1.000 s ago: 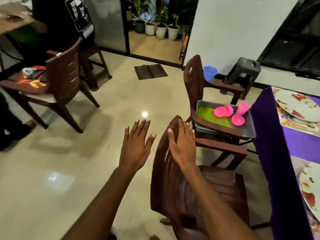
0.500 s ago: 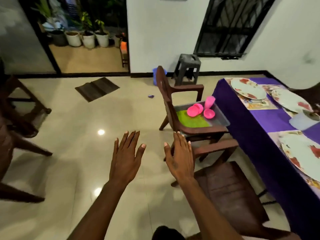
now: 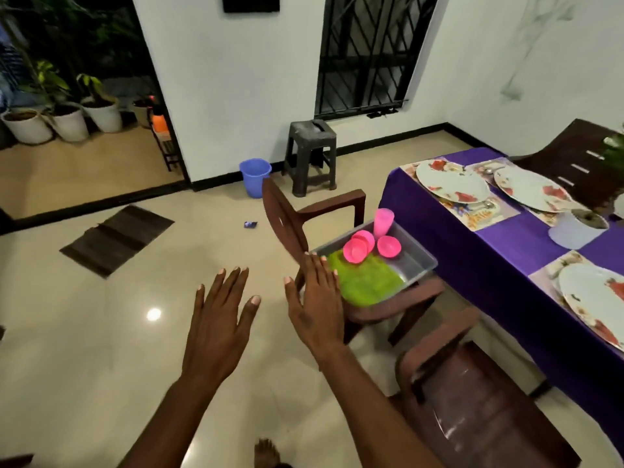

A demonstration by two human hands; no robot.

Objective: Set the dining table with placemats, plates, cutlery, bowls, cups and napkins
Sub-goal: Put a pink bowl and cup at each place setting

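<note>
A person's left hand and right hand stretch forward over a tiled floor, fingers straight and released, grasping nothing. Ahead of the right hand, a grey tray sits on the seat of a brown chair drawn up beside the dining surface. In the tray lie pink bowls, one upright pink cup and a green cloth, the bowls resting partly on the cloth. The right hand's fingertips overlap the chair back in view; contact cannot be told. A purple cloth covers the surface, where white plates with red patterns rest on printed placemats. A pale pot stands between the place settings. A second brown chair stands nearer the camera, beside the surface. Against the far wall stand a blue bucket and a dark stool; a dark mat lies on the floor, and potted plants line the doorway
</note>
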